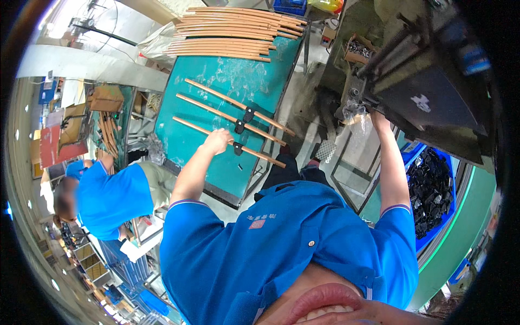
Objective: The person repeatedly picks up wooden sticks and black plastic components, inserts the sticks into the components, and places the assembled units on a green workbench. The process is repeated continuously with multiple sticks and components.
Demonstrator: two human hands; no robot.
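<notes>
My left hand [218, 141] is closed around the nearest of three wooden rods, just left of the black clip [238, 148] on that rod [262, 156]. Beyond it, roughly parallel, lie a middle wooden rod [203, 108] and a far one [212, 92], each with a black clip on it, one clip [239, 127] and the other [248, 114]. At the right, my right hand [379, 121] reaches up to the dark machine [355, 103], beside some clear plastic film. The machine partly hides its fingers, so their grip does not show.
Many more wooden rods [227, 32] lie at the far end of the green table [184, 157]. A blue bin [420, 242] of black plastic parts stands at my right. A carton of small metal parts [359, 49] sits by the machine. A co-worker in blue [116, 189] bends at the left.
</notes>
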